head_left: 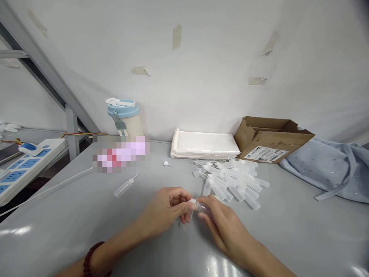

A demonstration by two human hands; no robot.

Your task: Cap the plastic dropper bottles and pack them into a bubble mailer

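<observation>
Near the middle of the table, my two hands meet at a small translucent plastic dropper bottle [203, 208]. The fingers of my right hand [226, 223] are closed round its body and cover part of it. At the bottle's end, my left hand [170, 207] pinches the white cap [193, 201] between thumb and fingers. Just beyond my right hand lies a pile of similar bottles [230, 179], several with thin white tips. A single bottle [124, 188] rests apart at the left, and a loose white cap [166, 163] lies beyond my left hand.
White flat packs [206, 143] are stacked by the wall, beside an open cardboard box [273, 134]. Blue-grey cloth [325, 169] lies at the right. A blue-lidded cup [129, 119] stands behind a blurred pink item [121, 154]. At far left are a power strip [29, 165] and a cable.
</observation>
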